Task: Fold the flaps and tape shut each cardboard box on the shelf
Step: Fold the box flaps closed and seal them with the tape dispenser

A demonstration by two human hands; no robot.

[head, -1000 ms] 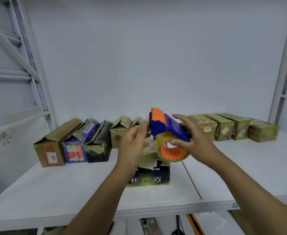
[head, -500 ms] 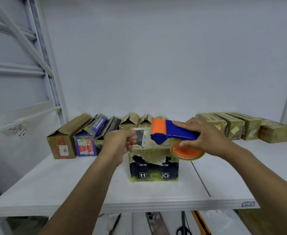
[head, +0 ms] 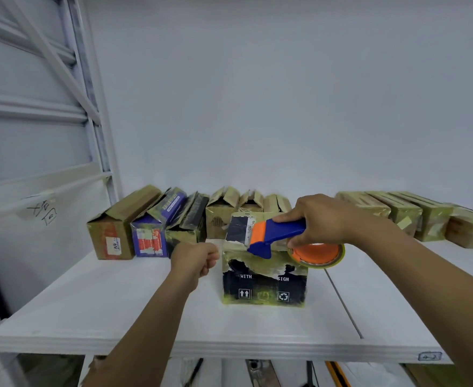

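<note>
Cardboard, dark-printed, its surface torn, old yellowed tape on the edges: the box (head: 263, 277) stands upright at the front middle of the shelf (head: 112, 308), printed face toward the camera, long axis left to right. Over its top the right hand (head: 324, 222) grips the blue-orange tape dispenser (head: 276, 236), nose pointing left. Just left of the box's upper corner, the left hand (head: 195, 261) pinches the clear tape end (head: 215, 241).

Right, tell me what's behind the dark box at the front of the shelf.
Three tan cardboard boxes with raised flaps, in a row. The dark box, the tape dispenser and the right hand cover their lower parts.
</note>
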